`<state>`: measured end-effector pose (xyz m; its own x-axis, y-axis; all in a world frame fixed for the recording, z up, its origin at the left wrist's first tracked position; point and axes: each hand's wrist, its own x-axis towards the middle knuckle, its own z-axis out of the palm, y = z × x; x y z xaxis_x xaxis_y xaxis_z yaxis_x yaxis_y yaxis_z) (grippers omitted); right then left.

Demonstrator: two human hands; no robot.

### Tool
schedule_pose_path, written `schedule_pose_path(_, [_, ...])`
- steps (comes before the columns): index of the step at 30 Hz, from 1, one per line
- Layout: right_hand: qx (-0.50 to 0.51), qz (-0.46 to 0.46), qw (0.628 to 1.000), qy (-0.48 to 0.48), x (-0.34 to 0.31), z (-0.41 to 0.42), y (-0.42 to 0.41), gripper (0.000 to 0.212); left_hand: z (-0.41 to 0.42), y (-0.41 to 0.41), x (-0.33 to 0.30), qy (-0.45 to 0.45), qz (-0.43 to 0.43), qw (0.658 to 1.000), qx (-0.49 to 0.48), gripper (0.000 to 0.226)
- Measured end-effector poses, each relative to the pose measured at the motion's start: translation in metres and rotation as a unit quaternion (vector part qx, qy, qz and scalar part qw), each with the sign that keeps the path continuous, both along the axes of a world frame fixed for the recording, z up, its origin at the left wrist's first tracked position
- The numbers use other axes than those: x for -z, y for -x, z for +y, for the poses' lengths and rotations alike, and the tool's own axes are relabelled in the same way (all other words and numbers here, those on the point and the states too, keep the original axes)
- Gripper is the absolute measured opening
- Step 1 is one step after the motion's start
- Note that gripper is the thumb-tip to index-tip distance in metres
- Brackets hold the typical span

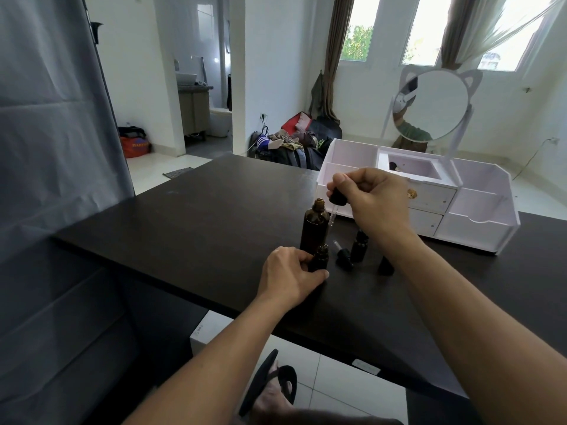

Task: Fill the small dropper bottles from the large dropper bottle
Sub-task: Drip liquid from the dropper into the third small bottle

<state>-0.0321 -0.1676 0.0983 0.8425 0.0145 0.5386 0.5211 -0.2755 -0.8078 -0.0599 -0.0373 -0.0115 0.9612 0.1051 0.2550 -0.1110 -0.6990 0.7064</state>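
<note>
A large amber dropper bottle stands uncapped on the dark table. My right hand pinches the black bulb of its dropper, whose glass tube hangs beside the large bottle, above the small ones. My left hand grips an open small dark bottle standing in front of the large bottle. A loose small dropper cap lies on the table to the right. Another small bottle stands behind it, and a third dark one is partly hidden by my right forearm.
A white vanity organiser with drawers and a round cat-ear mirror stands at the back right of the table. A grey curtain hangs at the left. The table's front edge runs just below my left wrist.
</note>
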Motion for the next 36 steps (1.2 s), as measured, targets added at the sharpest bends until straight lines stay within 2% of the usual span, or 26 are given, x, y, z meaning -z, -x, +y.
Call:
schedule_pose_path(13, [-0.016, 0.001, 1.000, -0.019, -0.001, -0.001, 0.002, 0.019, 0.000, -0.001, 0.001, -0.008, 0.016, 1.000, 0.000, 0.034])
schedule_pose_path(23, [-0.018, 0.007, 0.999, -0.031, -0.010, -0.002, 0.006, 0.007, 0.000, -0.001, -0.001, -0.005, 0.023, 1.000, 0.005, 0.034])
schedule_pose_path(31, [-0.014, 0.009, 1.000, -0.013, -0.011, -0.002, 0.005, 0.010, 0.000, -0.001, 0.000, -0.006, 0.022, 1.000, 0.003, 0.034])
schedule_pose_path(36, [-0.011, 0.006, 1.000, -0.008, -0.005, -0.001, 0.004, 0.018, 0.000, -0.002, 0.001, -0.011, 0.029, 0.999, -0.006, 0.035])
